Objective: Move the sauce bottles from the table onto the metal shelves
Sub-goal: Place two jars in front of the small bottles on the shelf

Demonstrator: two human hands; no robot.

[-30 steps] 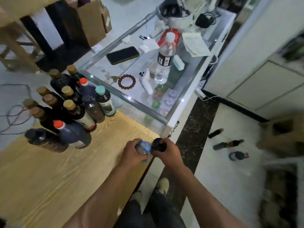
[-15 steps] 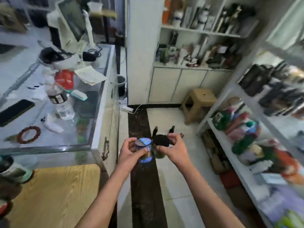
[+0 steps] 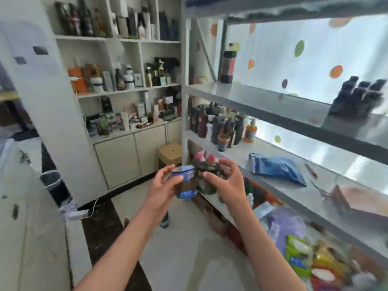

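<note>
My left hand (image 3: 162,185) grips a jar with a blue lid and blue label (image 3: 185,182). My right hand (image 3: 227,182) grips a dark jar (image 3: 206,177) right beside it. I hold both side by side in front of the metal shelves (image 3: 279,181) on the right. A cluster of dark sauce bottles (image 3: 218,124) stands at the far end of the middle shelf, with an orange pump bottle (image 3: 250,131) next to it. One tall dark bottle (image 3: 227,64) stands on the upper shelf, and a group of dark bottles (image 3: 357,97) stands further right.
A blue bag (image 3: 275,168) and a brown box (image 3: 361,198) lie on the middle shelf. Colourful packets (image 3: 304,255) fill the bottom shelf. A white cabinet with crowded shelves (image 3: 130,114) stands ahead, with a yellow stool (image 3: 170,153) and a bin (image 3: 52,183) on the floor.
I have turned from the wooden table to face the metal shelves, carrying both jars. My hands have risen and come closer to the middle shelf.
</note>
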